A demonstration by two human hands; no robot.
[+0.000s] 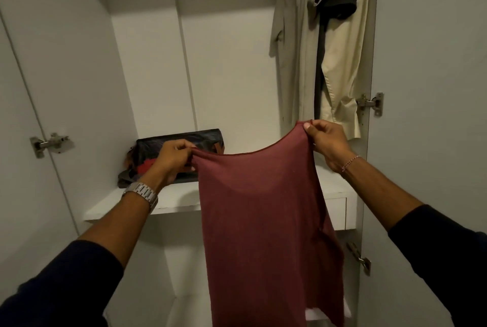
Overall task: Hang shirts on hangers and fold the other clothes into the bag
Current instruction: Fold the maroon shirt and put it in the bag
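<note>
Dark sleeves frame the shot as I hold a maroon garment (pixel 266 221) up in front of an open white wardrobe. My left hand (pixel 172 159) pinches one top corner between thumb and curled fingers, a metal watch (pixel 142 193) on that wrist. My right hand (pixel 325 143), with a thin bracelet (pixel 349 163) at the wrist, pinches the other corner slightly higher, so the top edge sags in a shallow curve between the two grips. From there the cloth hangs straight down past the shelf (pixel 174 201) and out of the bottom of the view. It looks thin, soft and light, draping with no stiffness, so it should fold easily but slump wherever it is unsupported; the top corners, or points further in along that edge, seem the sensible places to hold it. Whether it is a shirt or something else I cannot tell from this side. Behind my left hand a dark bag (pixel 184 139) sits on the shelf, with red and orange fabric showing at its near end. At upper right, pale cream shirts (pixel 340 63) hang inside the wardrobe over a darker garment, close to the door hinge (pixel 370 103).
</note>
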